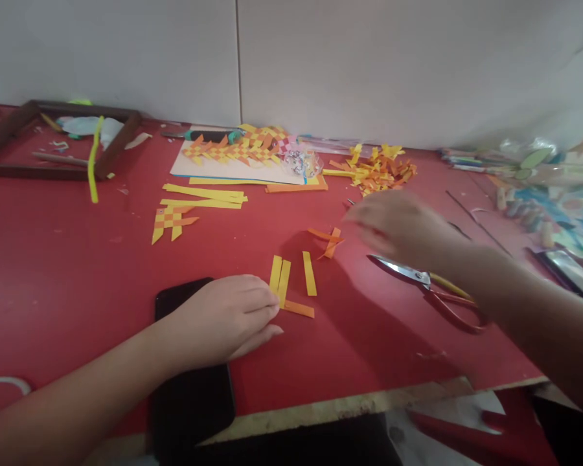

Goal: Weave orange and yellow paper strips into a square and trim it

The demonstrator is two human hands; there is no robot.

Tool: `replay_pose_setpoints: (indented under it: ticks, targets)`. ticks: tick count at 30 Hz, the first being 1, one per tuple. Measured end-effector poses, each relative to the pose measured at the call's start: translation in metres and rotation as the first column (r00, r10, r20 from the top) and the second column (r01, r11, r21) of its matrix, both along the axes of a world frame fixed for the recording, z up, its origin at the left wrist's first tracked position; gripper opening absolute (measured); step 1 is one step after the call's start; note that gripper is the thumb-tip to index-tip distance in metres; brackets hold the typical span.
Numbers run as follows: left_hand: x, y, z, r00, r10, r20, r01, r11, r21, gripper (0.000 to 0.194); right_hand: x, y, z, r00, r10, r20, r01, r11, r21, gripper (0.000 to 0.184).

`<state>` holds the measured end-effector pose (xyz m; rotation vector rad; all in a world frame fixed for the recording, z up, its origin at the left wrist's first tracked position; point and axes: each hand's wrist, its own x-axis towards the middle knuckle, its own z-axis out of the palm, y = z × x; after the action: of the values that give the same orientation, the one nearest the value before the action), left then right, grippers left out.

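Observation:
My left hand (pixel 233 314) rests on the red table with its fingers closed at the near ends of two yellow paper strips (pixel 284 283). An orange paper strip (pixel 298 309) sticks out to the right from under those ends. A black phone-like slab (pixel 194 411) lies partly beneath this hand. My right hand (pixel 398 223) is smeared by motion above the table, so its grip does not show. Below it lie scissors (pixel 403 270) with orange-yellow handles. To its left are curled orange strips (pixel 331 243) and a single yellow strip (pixel 309 274).
A small woven paper fish shape (pixel 169 222) lies left of centre, below long yellow strips (pixel 201 202). Behind are woven pieces (pixel 230 153) on white sheets and a heap of paper scraps (pixel 381 169). A brown frame (pixel 121 136) stands back left; pens and craft bits crowd the right.

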<state>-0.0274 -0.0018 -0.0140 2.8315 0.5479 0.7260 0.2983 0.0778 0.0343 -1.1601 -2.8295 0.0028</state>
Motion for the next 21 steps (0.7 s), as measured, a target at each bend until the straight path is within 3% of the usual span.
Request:
replay_pose_setpoints:
  ticks: [2,3,5,7,13,17,21]
  targets:
    - [0.001,0.0,0.0,1.0,-0.001,-0.001,0.001,1.0,0.013,0.025,-0.028,-0.019,-0.008,0.935,0.355,0.005,-0.355,0.934,0.047,0.024]
    - [0.001,0.0,0.001,1.0,-0.002,-0.006,0.002,1.0,0.02,0.025,-0.038,-0.027,-0.014,0.901,0.433,-0.015,-0.43,0.898,0.09,0.024]
    - [0.002,0.0,0.001,1.0,-0.009,-0.012,0.01,0.999,0.032,0.026,-0.051,-0.037,-0.024,0.854,0.519,-0.035,-0.508,0.846,0.162,0.024]
    - [0.002,0.001,0.001,1.0,-0.019,-0.014,0.019,0.999,0.033,0.026,-0.054,-0.04,-0.033,0.842,0.537,-0.051,-0.52,0.833,0.189,0.023]
    - [0.001,0.0,0.0,1.0,-0.021,-0.011,0.021,0.999,0.027,0.025,-0.06,-0.04,-0.046,0.826,0.504,-0.252,-0.452,0.86,0.238,0.015]
    - [0.002,0.001,0.001,1.0,-0.009,-0.006,0.009,1.0,0.028,0.022,-0.065,-0.053,-0.049,0.845,0.295,-0.446,-0.238,0.954,0.18,0.014]
    - [0.003,0.001,0.002,1.0,-0.002,-0.024,0.003,0.999,0.036,0.021,-0.063,-0.063,-0.044,0.834,0.105,-0.542,-0.056,0.993,0.107,0.015]
